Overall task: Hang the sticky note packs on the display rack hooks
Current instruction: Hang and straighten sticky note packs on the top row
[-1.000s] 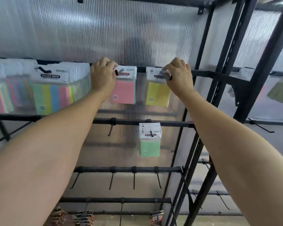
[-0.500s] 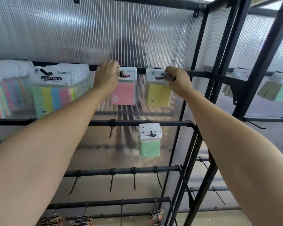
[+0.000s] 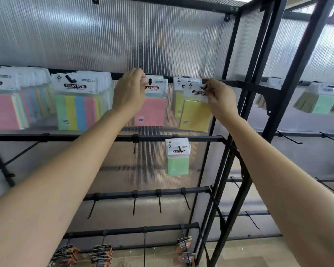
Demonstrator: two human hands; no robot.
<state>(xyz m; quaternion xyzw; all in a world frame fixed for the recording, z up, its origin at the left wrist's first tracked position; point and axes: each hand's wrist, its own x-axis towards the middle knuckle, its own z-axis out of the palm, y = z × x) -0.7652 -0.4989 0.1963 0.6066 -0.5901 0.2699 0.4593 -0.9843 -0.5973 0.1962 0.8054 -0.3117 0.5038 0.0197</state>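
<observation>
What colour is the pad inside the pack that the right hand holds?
The pack in the right hand is yellow; the head view shows it.

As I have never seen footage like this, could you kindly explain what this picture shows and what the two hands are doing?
There is no machine here: a person films their own arms with a camera worn on the head, looking forward at a black display rack. The left hand holds the white top card of a pink pack of sticky notes that hangs on a top-rail hook. The fingers of the right hand pinch the top card of a yellow pack at the tip of the next hook, with another yellow one hanging behind it. Striped packs fill the hooks to the left, green packs hang one rail lower, and several lower hooks are bare.
</observation>
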